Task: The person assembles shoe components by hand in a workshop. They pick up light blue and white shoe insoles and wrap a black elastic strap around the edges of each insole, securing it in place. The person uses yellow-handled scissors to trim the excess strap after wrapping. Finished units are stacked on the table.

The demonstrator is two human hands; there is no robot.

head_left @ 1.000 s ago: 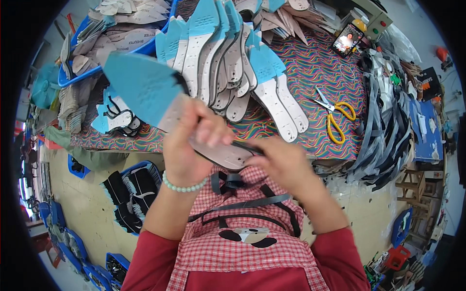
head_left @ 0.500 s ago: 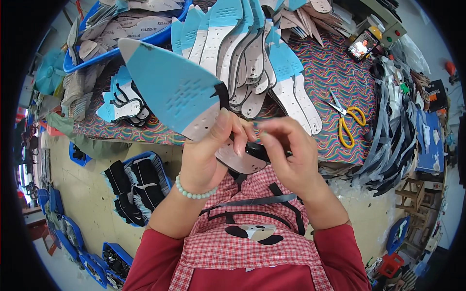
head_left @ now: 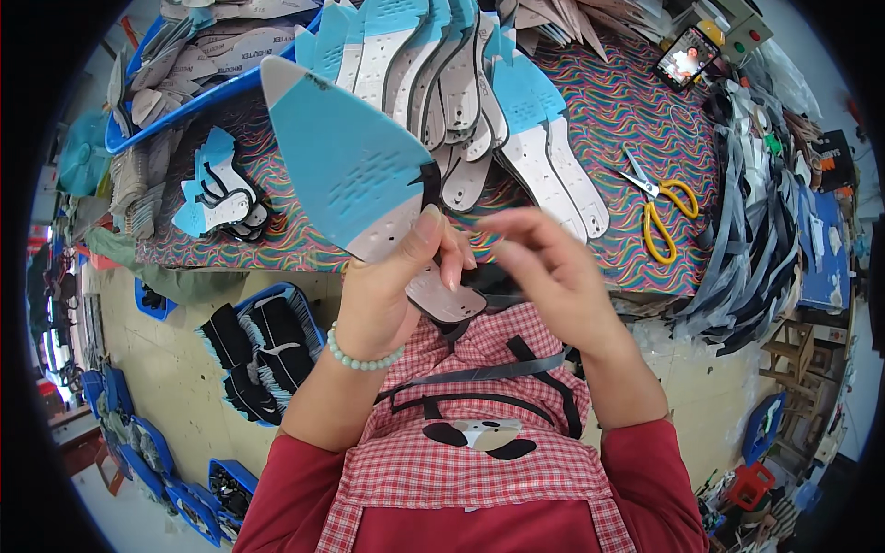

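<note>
An insole (head_left: 355,170), light blue at its pointed wide end and pale at its narrow rounded end, is held at its middle by my left hand (head_left: 401,276). The thumb lies on top and the fingers curl round it. A short black strip (head_left: 430,187) runs along its right edge by my thumb. To the right, my right hand (head_left: 562,276) is apart from the insole, its forefinger and thumb stretched out and separated, slightly blurred. Behind that hand shows a dark band (head_left: 498,284), partly hidden. Whether the lower fingers touch it is hidden.
Overlapping insoles (head_left: 415,69) lie on the patterned table (head_left: 636,138), with a smaller group (head_left: 217,189) at left. Yellow-handled scissors (head_left: 659,203) lie at right near hanging dark strips (head_left: 737,230). A blue bin (head_left: 221,88) holds pale pieces. A phone (head_left: 687,58) stands at the back.
My right hand has opened its fingers and shifted slightly away from the insole. The insole has tilted a little more upright and moved slightly right in my left hand. My view has shifted slightly.
</note>
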